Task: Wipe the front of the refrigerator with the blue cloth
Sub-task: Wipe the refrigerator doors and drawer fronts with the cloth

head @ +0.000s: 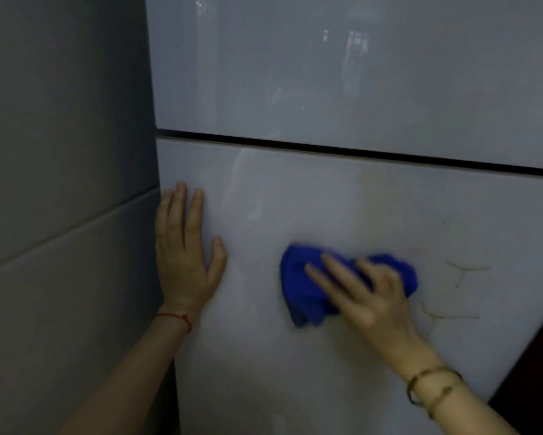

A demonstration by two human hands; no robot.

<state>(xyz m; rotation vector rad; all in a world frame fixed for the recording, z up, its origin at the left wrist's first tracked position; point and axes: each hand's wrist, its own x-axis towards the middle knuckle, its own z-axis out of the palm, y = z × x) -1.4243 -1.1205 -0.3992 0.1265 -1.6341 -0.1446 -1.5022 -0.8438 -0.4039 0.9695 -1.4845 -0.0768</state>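
The white glossy refrigerator front [342, 89] fills most of the view, with a dark seam between its upper door and its lower door [295, 196]. A crumpled blue cloth [301, 284] lies against the lower door. My right hand [364, 296] presses flat on the cloth with its fingers spread and nearly straight. My left hand [185, 255] rests flat on the lower door near its left edge, fingers straight and pointing up.
A grey tiled wall [59, 183] stands directly left of the refrigerator. Faint yellowish crack-like marks [458, 277] show on the lower door to the right of the cloth. A dark area [540, 372] lies past the door's lower right edge.
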